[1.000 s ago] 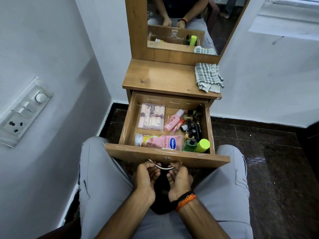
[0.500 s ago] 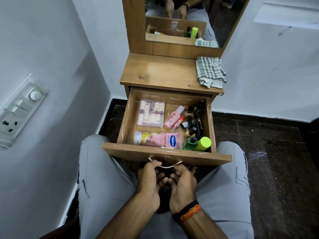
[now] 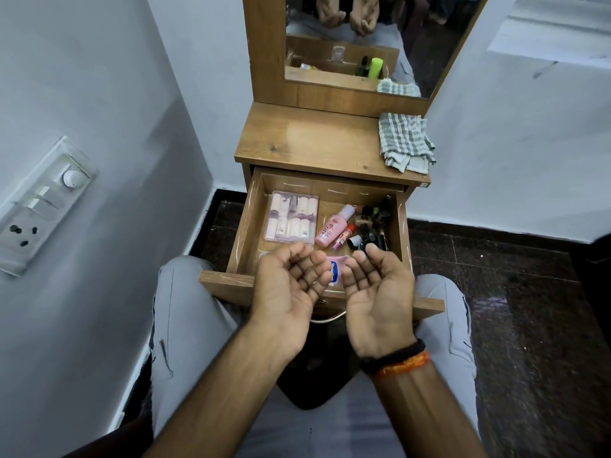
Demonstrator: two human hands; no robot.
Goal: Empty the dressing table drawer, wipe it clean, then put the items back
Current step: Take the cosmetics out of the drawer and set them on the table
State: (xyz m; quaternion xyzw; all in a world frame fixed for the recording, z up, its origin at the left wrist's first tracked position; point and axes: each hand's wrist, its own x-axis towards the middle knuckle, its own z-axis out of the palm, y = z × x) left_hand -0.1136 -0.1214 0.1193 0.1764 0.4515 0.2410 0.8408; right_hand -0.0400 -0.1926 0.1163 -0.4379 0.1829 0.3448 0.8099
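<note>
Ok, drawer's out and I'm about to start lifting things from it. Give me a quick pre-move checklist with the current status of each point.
1. Drawer pulled out far enough to reach inside: ok.
2. Left hand free, palm up, holding nothing: ok.
3. Right hand free, palm up, holding nothing: ok.
4. Drawer emptied: not ok; clear case, pink bottle, pink tube and dark small bottles all lie inside.
5. Bare spot on the table top to set items down: ok.
6. Checked cloth ready at the top's right end: ok.
</note>
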